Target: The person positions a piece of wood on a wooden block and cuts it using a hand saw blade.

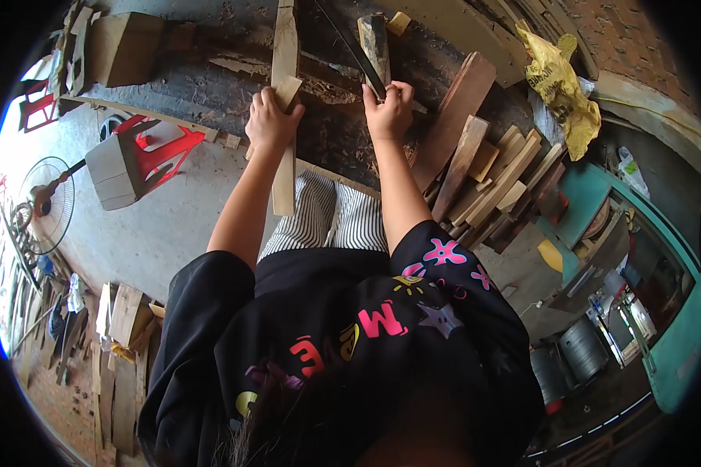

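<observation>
My left hand (273, 121) is closed around a short piece of pale wood (289, 89), which crosses a long light wooden board (285, 185) at a slant. This board runs over the dark workbench (327, 144) and past its near edge. My right hand (389, 114) is closed on the near end of a long, thin dark strip (352, 45) that slants up and left; its exact kind is not clear. Just beyond the right hand lies a worn wooden block (375, 50). My fingers hide the gripped end of the strip.
Stacked boards (494, 183) lie right of the bench, below a yellow sack (562, 97). A large wooden block (123, 49) sits at the bench's left. On the floor are a red stool (167, 148) and a fan (47, 198). A teal cabinet (662, 218) stands at right.
</observation>
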The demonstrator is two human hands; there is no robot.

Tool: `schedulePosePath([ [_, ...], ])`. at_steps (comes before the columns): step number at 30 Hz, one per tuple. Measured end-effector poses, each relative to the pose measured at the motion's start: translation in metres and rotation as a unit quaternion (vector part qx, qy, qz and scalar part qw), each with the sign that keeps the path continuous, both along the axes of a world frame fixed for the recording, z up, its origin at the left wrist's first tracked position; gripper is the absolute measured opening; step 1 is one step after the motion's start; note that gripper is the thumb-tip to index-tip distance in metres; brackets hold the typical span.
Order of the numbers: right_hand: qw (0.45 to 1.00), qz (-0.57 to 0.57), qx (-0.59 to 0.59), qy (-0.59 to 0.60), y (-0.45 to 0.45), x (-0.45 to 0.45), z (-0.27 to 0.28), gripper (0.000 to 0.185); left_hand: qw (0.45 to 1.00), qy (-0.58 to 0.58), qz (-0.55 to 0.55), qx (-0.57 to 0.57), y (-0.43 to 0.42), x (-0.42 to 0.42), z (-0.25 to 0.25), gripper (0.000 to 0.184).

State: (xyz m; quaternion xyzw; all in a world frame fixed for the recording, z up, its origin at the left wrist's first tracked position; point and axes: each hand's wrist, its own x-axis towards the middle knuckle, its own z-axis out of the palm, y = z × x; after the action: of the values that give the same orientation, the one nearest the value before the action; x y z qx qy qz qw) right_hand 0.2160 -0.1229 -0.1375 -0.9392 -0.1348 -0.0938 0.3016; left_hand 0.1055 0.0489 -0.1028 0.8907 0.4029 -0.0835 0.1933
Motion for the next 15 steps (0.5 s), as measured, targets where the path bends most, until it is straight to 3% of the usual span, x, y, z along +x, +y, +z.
schedulePosePath([
  [3,1.000,-0.001,-0.020,0.003,0.001,0.000,0.002,0.034,0.994,-0.090,0.018,0.067,-0.004,-0.001,-0.010,0.058],
  [5,1.000,0.009,-0.014,0.012,0.000,0.003,0.003,0.036,0.978,-0.159,-0.083,0.102,-0.004,-0.003,-0.016,0.050],
  [8,0.999,0.049,0.010,-0.004,-0.011,0.008,0.000,0.041,0.961,-0.136,-0.229,0.079,-0.011,0.021,0.004,0.041],
  [9,0.996,0.079,0.031,-0.032,-0.014,0.012,0.000,0.044,0.961,-0.136,-0.227,0.080,-0.013,0.033,0.005,0.041],
  [11,0.993,0.055,0.100,0.012,-0.024,0.006,0.007,0.036,0.922,-0.201,-0.319,0.086,-0.018,0.056,0.002,0.038],
  [13,0.994,0.027,0.097,0.044,-0.041,-0.003,0.013,0.023,0.915,-0.185,-0.345,0.095,-0.023,0.078,0.001,0.038],
  [15,0.957,-0.039,0.223,0.181,-0.055,-0.017,0.016,0.019,0.899,-0.170,-0.388,0.115,-0.024,0.093,-0.004,0.041],
])
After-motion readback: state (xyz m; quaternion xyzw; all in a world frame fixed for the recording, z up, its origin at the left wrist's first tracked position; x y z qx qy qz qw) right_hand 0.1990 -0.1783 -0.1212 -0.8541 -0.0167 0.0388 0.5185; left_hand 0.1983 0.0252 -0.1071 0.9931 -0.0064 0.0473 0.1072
